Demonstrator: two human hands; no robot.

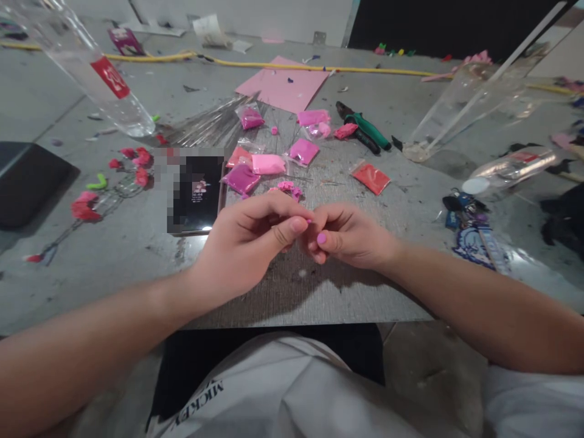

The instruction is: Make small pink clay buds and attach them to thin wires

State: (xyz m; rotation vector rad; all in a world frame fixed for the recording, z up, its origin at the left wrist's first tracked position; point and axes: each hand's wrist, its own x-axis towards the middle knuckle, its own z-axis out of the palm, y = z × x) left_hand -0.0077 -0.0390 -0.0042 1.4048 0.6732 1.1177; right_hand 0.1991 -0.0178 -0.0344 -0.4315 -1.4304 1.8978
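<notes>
A tiny pink clay bit sits at the centre of the frame, pinched where the two hands meet. It looks soft, light and easily squashed, so only fingertip pressure at its edges suits it. The left hand curls closed, thumb pressing toward the bit; the right hand is also closed, fingers folded in, though how much each hand holds is hard to tell at this size. Both forearms reach in from the lower corners over the grey board. Pink clay packets lie just above.
</notes>
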